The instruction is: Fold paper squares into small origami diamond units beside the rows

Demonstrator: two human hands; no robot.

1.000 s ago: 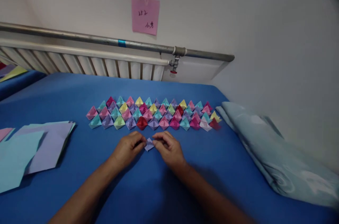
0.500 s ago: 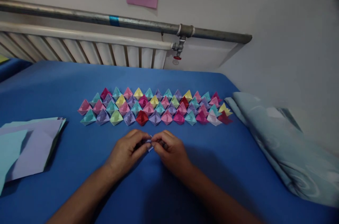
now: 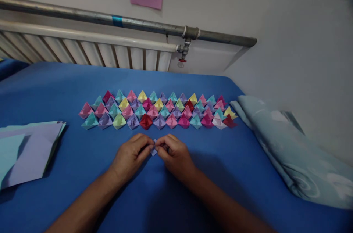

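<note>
Between my fingertips is a small folded piece of purple paper [image 3: 153, 151], mostly covered by the fingers. My left hand [image 3: 132, 155] pinches its left side with thumb and forefinger. From the right, my right hand [image 3: 175, 156] pinches it too, and the two sets of fingertips almost meet. Just beyond my hands, several rows of small folded paper boats [image 3: 146, 121] stand close together, in pink, teal, purple, yellow, green, red and white.
Sheets of purple and teal paper [image 3: 35, 152] lie stacked at the left on the blue surface [image 3: 124, 203]. A folded pale-green cloth [image 3: 292, 159] lies along the right side. Behind run a radiator [image 3: 96, 53] and a metal pipe [image 3: 154, 26] with a red-handled valve [image 3: 182, 60].
The purple paper has turned between my fingers and now shows a flatter, diamond-shaped lower part. My hands stay close together in nearly the same place. The view has shifted slightly.
</note>
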